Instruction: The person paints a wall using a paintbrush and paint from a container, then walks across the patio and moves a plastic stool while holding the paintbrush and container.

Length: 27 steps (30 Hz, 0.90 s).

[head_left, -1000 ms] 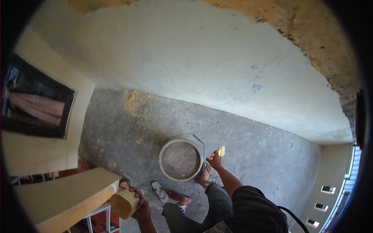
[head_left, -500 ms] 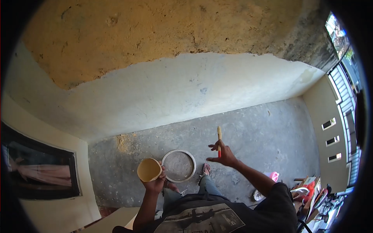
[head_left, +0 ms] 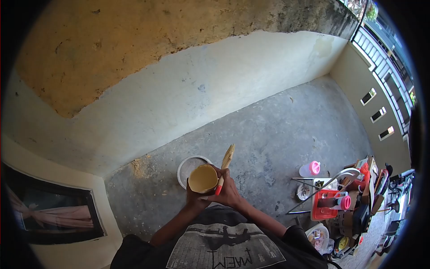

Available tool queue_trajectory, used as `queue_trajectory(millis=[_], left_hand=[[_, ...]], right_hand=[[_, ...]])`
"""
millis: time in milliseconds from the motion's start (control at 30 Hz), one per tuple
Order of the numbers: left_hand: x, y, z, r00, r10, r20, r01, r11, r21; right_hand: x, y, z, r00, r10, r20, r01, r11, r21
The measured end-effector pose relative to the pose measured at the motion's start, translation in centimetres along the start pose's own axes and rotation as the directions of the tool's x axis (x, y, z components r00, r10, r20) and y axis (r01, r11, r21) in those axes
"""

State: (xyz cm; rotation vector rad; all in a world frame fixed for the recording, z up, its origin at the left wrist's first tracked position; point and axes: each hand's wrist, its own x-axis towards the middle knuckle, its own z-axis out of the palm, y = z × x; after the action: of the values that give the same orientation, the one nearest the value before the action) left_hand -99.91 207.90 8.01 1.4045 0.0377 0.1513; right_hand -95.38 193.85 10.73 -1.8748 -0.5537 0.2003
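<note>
My left hand (head_left: pixel 196 200) is wrapped round a round cup (head_left: pixel 203 178) with a tan interior, held in front of my chest. In my right hand (head_left: pixel 230 190) is a paintbrush (head_left: pixel 228 158), its bristles pointing away from me and its red handle end toward me. The fingers of my right hand also press against the right side of the cup. Ahead stands a wall whose lower part is whitish (head_left: pixel 179 94) and whose upper part is rough ochre (head_left: pixel 112 40).
Behind the cup, a round grey-rimmed tray (head_left: pixel 181 167) lies on the concrete floor (head_left: pixel 264 134). Tan crumbs (head_left: pixel 142 167) are scattered by the wall. To the right are a pink-lidded jug (head_left: pixel 310 169), a red tray (head_left: pixel 323 210) and piled household things. A dark-framed window (head_left: pixel 96 224) is at left.
My right hand has come in from the right with the paintbrush and now touches the cup. The cup has shifted right, toward my middle. The view has turned right, showing more of the piled things.
</note>
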Motion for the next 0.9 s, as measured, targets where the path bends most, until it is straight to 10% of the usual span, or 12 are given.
queue_trajectory(millis=[33, 67, 100, 167, 300, 567, 667, 800, 900], left_hand=[[-0.3, 0.2, 2.5, 0.974, -0.228, 0.021, 0.220, 0.909, -0.355], [-0.9, -0.6, 4.0, 0.996, -0.056, 0.073, 0.055, 0.998, 0.016], [-1.4, -1.8, 5.1, 0.988, -0.086, 0.125, 0.084, 0.996, 0.019], [-3.6, -4.3, 7.1, 0.906, -0.327, 0.267, 0.404, 0.488, -0.774], [-5.6, -4.1, 12.4, 0.826, -0.381, 0.415, 0.534, 0.298, -0.791], [-5.6, -3.0, 19.3, 0.803, -0.289, 0.521, 0.588, 0.528, -0.613], [-5.4, -1.9, 21.6, 0.890, 0.051, 0.453, -0.074, 0.997, 0.034], [-4.5, -0.3, 22.9, 0.819, 0.244, 0.519, -0.485, 0.777, 0.400], [-4.4, 1.3, 25.0, 0.884, 0.152, 0.442, -0.168, 0.986, -0.004]], right_hand=[[-1.3, 0.4, -1.3, 1.000, -0.019, -0.019, 0.019, 1.000, -0.009], [-2.9, 1.0, -2.4, 0.999, -0.024, -0.044, 0.024, 1.000, -0.016], [-4.2, 1.6, -3.3, 0.996, 0.014, -0.090, -0.016, 1.000, -0.013], [-6.6, 2.6, -5.1, 0.987, -0.081, -0.137, 0.085, 0.996, 0.022], [-10.8, 4.0, -8.3, 0.965, -0.092, -0.246, 0.115, 0.990, 0.082], [-14.8, 5.4, -12.2, 0.839, -0.225, -0.496, 0.273, 0.962, 0.025], [-15.1, 5.9, -12.7, 0.739, -0.321, -0.592, 0.358, 0.932, -0.057], [-16.1, 3.3, -14.6, 0.734, -0.179, -0.655, 0.251, 0.968, 0.017], [-15.8, 3.6, -14.7, 0.703, -0.084, -0.706, 0.221, 0.970, 0.105]])
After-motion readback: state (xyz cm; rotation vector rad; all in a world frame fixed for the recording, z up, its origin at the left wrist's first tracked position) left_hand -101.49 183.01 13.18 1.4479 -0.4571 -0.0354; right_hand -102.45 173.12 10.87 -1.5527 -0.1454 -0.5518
